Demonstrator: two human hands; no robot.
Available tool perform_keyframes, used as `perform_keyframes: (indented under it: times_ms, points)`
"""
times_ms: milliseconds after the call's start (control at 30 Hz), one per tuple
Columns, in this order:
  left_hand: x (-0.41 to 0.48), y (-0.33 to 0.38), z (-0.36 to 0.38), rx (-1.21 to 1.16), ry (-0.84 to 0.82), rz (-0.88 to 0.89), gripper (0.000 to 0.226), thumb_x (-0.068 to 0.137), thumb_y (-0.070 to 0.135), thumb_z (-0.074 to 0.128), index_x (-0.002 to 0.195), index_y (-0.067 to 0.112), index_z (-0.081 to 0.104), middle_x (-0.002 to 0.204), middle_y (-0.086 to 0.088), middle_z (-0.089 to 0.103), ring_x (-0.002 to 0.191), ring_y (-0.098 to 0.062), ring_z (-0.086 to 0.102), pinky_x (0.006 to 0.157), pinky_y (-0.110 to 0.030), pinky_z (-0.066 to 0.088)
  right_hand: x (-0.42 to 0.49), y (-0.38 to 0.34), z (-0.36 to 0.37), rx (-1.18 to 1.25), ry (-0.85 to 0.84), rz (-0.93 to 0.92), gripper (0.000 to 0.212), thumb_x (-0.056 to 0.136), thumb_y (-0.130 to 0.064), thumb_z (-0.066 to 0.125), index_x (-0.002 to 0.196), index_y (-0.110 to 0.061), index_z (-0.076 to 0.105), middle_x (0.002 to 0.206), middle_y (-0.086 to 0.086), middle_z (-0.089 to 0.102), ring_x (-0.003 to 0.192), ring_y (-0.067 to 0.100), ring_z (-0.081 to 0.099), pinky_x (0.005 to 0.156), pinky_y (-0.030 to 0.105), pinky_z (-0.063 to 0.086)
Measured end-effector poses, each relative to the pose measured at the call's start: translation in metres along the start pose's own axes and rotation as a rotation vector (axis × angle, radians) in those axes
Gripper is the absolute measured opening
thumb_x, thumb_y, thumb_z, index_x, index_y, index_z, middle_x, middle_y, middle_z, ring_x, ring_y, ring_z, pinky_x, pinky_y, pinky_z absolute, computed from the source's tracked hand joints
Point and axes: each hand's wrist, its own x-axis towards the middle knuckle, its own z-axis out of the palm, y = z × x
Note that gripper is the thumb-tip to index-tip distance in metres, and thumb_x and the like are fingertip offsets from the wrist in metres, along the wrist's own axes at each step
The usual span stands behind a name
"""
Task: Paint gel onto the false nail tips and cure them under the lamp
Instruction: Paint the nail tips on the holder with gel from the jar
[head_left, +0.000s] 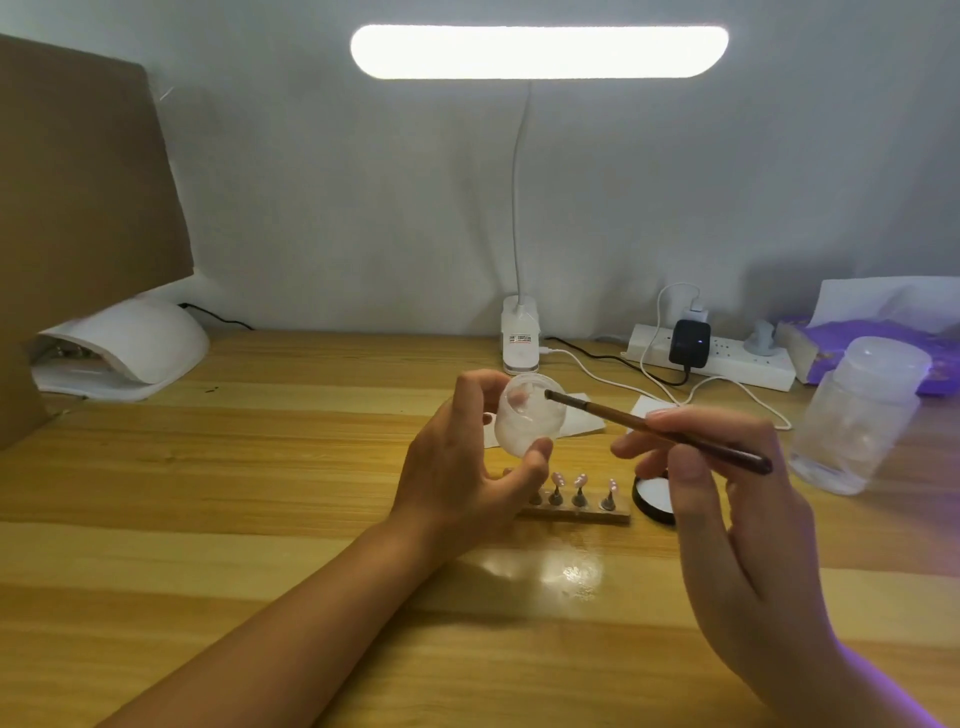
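My left hand (467, 462) grips a small frosted gel jar (527, 415), lifted above the table and tilted with its open mouth toward the right. My right hand (727, 493) pinches a dark brown brush (660, 428); the brush tip sits at the jar's mouth. Under the hands a wooden holder (582, 514) carries several false nail tips (579, 480) on small stands, partly hidden by my left hand. The jar's black lid (652, 499) lies upside down right of the holder. A white curing lamp (124, 348) sits at the far left of the table.
A clip-on desk lamp (519, 338) stands at the back centre, lit bar overhead. A power strip (727, 358) with plugs and cables lies back right. A clear plastic bottle (857, 415) stands at right, purple packaging (893, 343) behind it. A cardboard panel (78, 182) rises at left.
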Motion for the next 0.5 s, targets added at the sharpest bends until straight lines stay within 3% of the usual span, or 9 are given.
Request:
perform_keyframes:
  times_ms: [133,333,500]
  points:
    - [-0.0006,0.0018,-0.0019,0.037,-0.006,0.041,0.061,0.079,0.058,0.055,0.122,0.015,0.046,0.111,0.002,0.062,0.093,-0.012,0.059,0.074,-0.016,0.051,-0.0008,-0.0001,0.0001,-0.046,-0.044,-0.004,0.023,0.097,-0.032,0.042,0.113,-0.045,0.049,0.102,-0.016,0.067,0.098,0.019,0.065,0.079,0.044,0.051]
    - [-0.0006,0.0009,-0.0009,0.046,-0.012,0.031,0.061,0.079,0.059,0.056,0.121,0.016,0.046,0.111,0.002,0.062,0.093,-0.012,0.059,0.073,-0.027,0.054,0.0008,0.0012,-0.0002,-0.095,-0.072,0.003,0.017,0.094,-0.03,0.046,0.107,-0.033,0.058,0.103,-0.02,0.065,0.099,0.015,0.064,0.08,0.044,0.051]
    - [0.0038,-0.0079,-0.0005,-0.023,0.012,-0.165,0.051,0.077,0.061,0.059,0.115,0.03,0.045,0.11,0.011,0.061,0.099,-0.007,0.059,0.081,-0.032,0.054,0.0032,-0.0037,-0.001,0.014,0.017,0.014,0.013,0.092,-0.03,0.053,0.103,-0.033,0.06,0.097,-0.016,0.068,0.094,0.016,0.067,0.079,0.04,0.054]
